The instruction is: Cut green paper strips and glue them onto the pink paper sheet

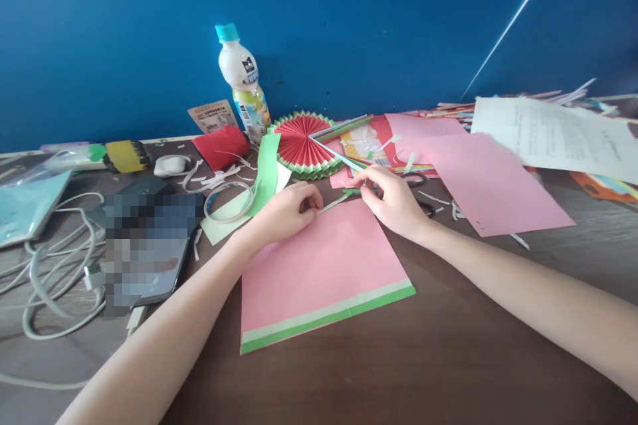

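Note:
A pink sheet [319, 265] with a pale green and a green band along its near edge lies on the dark table [379, 365]. At its far edge, my left hand [292, 210] has its fingers closed on one end of a thin white strip [331, 204]. My right hand [389, 199] is near the sheet's far right corner, fingers curled together beside green scraps [351, 192]; what it pinches, if anything, is too small to make out. Behind the hands stands a pleated red and green paper fan [304, 143].
A bottle [244, 86] stands by the blue wall. At the left are a tape roll [229, 202], a phone [164, 252] and white cables [64, 279]. Dark-handled scissors [416, 179], another pink sheet [498, 186] and a printed page [553, 136] lie at the right.

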`<state>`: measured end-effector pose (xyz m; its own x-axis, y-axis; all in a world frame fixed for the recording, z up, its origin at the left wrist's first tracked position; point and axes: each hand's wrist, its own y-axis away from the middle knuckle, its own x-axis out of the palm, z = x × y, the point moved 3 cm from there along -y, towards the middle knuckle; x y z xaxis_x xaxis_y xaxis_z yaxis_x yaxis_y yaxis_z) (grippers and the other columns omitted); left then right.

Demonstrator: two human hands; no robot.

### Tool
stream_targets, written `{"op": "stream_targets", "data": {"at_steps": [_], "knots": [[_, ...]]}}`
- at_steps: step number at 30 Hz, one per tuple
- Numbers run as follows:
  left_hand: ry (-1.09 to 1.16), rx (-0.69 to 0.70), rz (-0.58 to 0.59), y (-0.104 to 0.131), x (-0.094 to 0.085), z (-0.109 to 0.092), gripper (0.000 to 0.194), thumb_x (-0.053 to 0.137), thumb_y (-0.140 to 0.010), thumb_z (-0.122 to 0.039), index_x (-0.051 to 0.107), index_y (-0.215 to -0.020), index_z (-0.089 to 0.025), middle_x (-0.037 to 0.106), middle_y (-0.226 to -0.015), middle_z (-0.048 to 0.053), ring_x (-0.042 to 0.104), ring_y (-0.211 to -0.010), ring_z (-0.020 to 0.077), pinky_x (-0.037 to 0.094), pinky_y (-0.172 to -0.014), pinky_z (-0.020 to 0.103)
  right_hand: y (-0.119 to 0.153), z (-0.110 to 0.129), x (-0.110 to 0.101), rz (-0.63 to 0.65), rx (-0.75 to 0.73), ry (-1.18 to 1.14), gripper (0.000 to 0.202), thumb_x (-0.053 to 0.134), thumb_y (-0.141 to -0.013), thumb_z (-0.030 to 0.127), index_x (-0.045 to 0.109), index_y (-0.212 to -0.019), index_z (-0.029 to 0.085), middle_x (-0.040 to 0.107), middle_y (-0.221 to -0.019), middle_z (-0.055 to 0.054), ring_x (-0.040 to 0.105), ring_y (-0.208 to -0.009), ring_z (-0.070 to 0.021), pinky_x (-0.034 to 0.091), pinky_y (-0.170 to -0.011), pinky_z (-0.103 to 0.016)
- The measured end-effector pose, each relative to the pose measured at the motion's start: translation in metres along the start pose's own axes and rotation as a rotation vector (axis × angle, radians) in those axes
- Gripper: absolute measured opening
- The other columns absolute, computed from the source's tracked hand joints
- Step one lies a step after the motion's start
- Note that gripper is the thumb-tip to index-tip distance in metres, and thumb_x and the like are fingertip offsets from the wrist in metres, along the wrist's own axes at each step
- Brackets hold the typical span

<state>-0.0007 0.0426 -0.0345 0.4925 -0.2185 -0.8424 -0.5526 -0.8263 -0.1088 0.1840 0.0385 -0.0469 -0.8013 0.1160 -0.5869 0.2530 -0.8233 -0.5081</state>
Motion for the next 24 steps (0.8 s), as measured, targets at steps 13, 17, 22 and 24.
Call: {"op": "stream_targets", "data": {"at_steps": [13,17,22,24], "knots": [[-0.159,0.021,-0.140,0.000,0.011,-0.003,0.004,0.052,-0.079,-0.021,0.055,-0.079,-0.018,0.054,-0.083,0.003,0.049,-0.082,0.0181,0.040,-0.075,0.031,-0.004,-0.003,0.010,0.161,-0.025,0.101,0.006,0.060,-0.073,0.014,0.056,-0.075,0.018,0.057,-0.079,-0.004,0.049,-0.081,-0.0197,0.040,-0.072,-0.033],[-0.193,0.054,-0.148,0.000,0.011,-0.006,0.011,0.047,-0.081,-0.020,0.057,-0.085,-0.017,0.056,-0.086,0.004,0.048,-0.083,0.0187,0.040,-0.078,0.033,-0.004,0.002,0.006,0.138,0.008,-0.016,0.009,0.056,-0.074,0.012,0.057,-0.080,0.018,0.059,-0.080,-0.003,0.051,-0.078,-0.0175,0.041,-0.070,-0.031],[-0.082,0.074,-0.164,-0.001,0.008,-0.009,0.017,0.043,-0.084,-0.023,0.059,-0.083,-0.018,0.059,-0.084,0.003,0.050,-0.082,0.0174,0.039,-0.077,0.031,-0.004,0.012,0.002,0.095,0.015,-0.135,0.013,0.055,-0.074,0.013,0.058,-0.084,0.020,0.061,-0.086,-0.003,0.053,-0.078,-0.0161,0.041,-0.068,-0.029],[-0.021,0.056,-0.153,-0.001,0.008,-0.010,0.015,0.045,-0.084,-0.024,0.058,-0.080,-0.018,0.060,-0.081,0.002,0.051,-0.081,0.0166,0.040,-0.075,0.029,-0.003,0.014,0.003,0.110,0.044,-0.176,0.013,0.055,-0.074,0.013,0.059,-0.085,0.020,0.061,-0.087,-0.002,0.053,-0.077,-0.0152,0.040,-0.065,-0.027]]}}
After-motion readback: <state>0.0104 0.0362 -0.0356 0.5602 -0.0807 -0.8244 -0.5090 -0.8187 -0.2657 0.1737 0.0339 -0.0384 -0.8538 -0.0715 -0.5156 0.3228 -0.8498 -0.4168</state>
